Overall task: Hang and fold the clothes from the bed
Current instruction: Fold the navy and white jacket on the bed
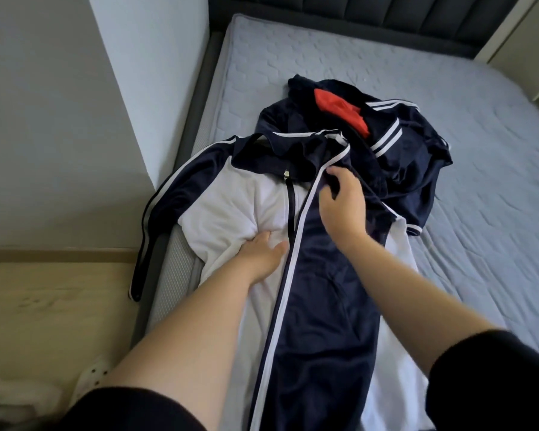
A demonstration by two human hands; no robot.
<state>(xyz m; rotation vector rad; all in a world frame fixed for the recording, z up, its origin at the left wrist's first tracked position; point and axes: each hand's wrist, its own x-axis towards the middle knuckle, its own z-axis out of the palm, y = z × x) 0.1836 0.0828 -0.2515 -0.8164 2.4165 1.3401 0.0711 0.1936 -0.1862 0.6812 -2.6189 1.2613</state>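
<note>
First, floor [44, 306]: pale wood, to the left of the bed; a white perforated shoe [92, 376] sits low at the left edge.
Hanging sleeve [147, 237]: navy with white stripes, draped over the bed's left edge toward the floor.
Jacket [231, 206]: white and navy, zipped, lying front up on the mattress near its left edge, collar away from the person.
Left hand [259, 256]: rests on the white chest panel just left of the zip; the cloth puckers round the fingertips, which are buried in it — whether they curl into the fabric cannot be told.
Folded sleeve [318, 290]: navy, white-striped, laid lengthwise down the jacket's front.
Right hand [343, 206]: fingers curled, pinching the upper end of that folded sleeve, just below the collar.
Navy heap [417, 157]: a second striped garment, crumpled behind and right of the jacket, touching it — a red cloth [339, 110] lies on top.
Mattress [448, 73]: grey quilted, bare to the right.
Headboard [386, 14]: dark, padded, along the far end.
</note>
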